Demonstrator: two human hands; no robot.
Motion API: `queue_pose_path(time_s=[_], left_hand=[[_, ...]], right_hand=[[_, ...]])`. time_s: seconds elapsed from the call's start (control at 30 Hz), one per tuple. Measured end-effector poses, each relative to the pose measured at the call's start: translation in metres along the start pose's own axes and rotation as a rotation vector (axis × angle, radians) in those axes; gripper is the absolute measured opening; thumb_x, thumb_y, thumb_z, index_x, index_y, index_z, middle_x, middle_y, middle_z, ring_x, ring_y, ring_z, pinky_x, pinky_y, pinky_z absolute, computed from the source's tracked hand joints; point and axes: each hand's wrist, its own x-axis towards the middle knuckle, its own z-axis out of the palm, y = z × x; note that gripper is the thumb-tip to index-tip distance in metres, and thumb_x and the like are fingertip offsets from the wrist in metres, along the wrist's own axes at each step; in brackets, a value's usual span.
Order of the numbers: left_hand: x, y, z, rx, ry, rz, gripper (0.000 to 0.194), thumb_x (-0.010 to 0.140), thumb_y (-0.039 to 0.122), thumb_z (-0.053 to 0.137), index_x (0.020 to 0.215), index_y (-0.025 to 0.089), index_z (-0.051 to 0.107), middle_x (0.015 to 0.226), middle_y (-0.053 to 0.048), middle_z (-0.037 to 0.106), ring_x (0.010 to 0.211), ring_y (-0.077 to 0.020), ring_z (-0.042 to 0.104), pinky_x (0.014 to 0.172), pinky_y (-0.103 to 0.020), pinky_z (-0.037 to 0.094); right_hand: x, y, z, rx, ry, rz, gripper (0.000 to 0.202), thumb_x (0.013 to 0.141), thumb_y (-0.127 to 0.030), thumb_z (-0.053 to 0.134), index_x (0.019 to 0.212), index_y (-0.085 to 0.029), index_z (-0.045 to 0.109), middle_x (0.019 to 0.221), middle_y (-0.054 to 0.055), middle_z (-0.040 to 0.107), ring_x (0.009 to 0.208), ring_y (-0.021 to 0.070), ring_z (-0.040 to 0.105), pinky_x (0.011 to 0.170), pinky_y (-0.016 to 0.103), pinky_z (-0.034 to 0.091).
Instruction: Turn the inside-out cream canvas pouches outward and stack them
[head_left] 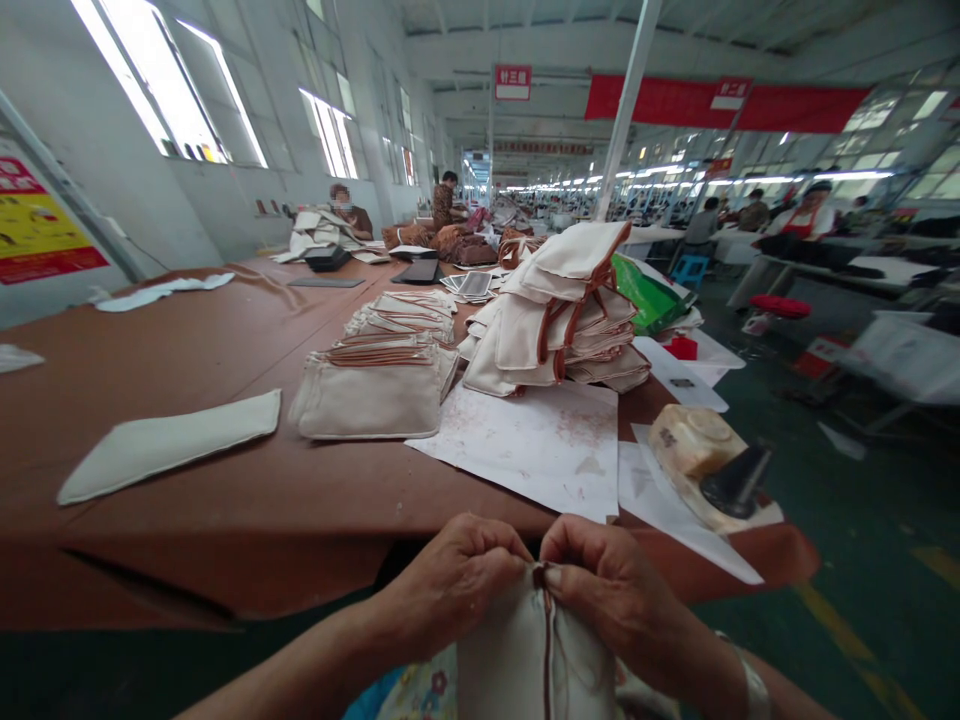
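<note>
Between my two hands is an off-white fabric pouch with a brown-edged seam running down its middle. My left hand pinches the pouch's top edge left of the seam. On the other side of the seam, my right hand grips the same edge between thumb and fingers. The fingertips nearly meet at the top of the seam, and the pouch hangs below them over my lap. Just beyond my hands, a stained white paper sheet lies on the brown-covered table.
A row of stacked pouches and a taller pile stand ahead. One flat off-white piece lies left. At the right corner are a yellowed container and a black cone-shaped nozzle. People work farther back.
</note>
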Motion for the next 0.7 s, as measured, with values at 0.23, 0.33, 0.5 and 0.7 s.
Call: queue_pose_path(time_s=[0.23,0.33,0.5,0.7], left_hand=[[-0.003,-0.015,0.006,-0.226,0.162,0.000,0.023,0.078,0.034,0.062,0.074,0.014,0.073,0.082,-0.007,0.062,0.074,-0.0165,0.050,0.061,-0.023,0.038],[-0.003,-0.022,0.009,-0.365,0.144,-0.065,0.041,0.079,0.054,0.064,0.079,0.013,0.072,0.087,-0.009,0.063,0.075,-0.0174,0.052,0.062,-0.023,0.040],[0.000,-0.021,0.009,-0.410,-0.065,-0.150,0.060,0.077,0.069,0.060,0.076,0.009,0.067,0.062,-0.002,0.052,0.052,-0.0105,0.040,0.049,-0.023,0.029],[0.002,-0.016,0.001,-0.313,-0.238,-0.066,0.055,0.074,0.064,0.068,0.068,0.011,0.058,0.061,0.003,0.042,0.052,-0.0073,0.028,0.048,-0.023,0.023]], right_hand=[[-0.005,0.003,0.002,-0.005,0.050,-0.159,0.011,0.088,-0.025,0.058,0.084,-0.016,0.062,0.077,0.001,0.056,0.070,0.0144,0.046,0.062,0.026,0.037],[-0.009,0.006,0.003,-0.067,0.052,-0.293,0.014,0.091,-0.024,0.053,0.084,-0.017,0.063,0.078,0.003,0.057,0.072,0.0159,0.050,0.064,0.027,0.039],[-0.013,0.009,-0.002,-0.381,0.043,-0.571,0.014,0.093,-0.018,0.049,0.090,-0.018,0.062,0.071,0.003,0.052,0.066,0.0161,0.048,0.060,0.028,0.035],[-0.015,0.017,-0.008,-0.717,0.010,-0.707,0.019,0.093,-0.012,0.045,0.085,-0.020,0.060,0.073,0.004,0.053,0.065,0.0160,0.047,0.058,0.029,0.031]])
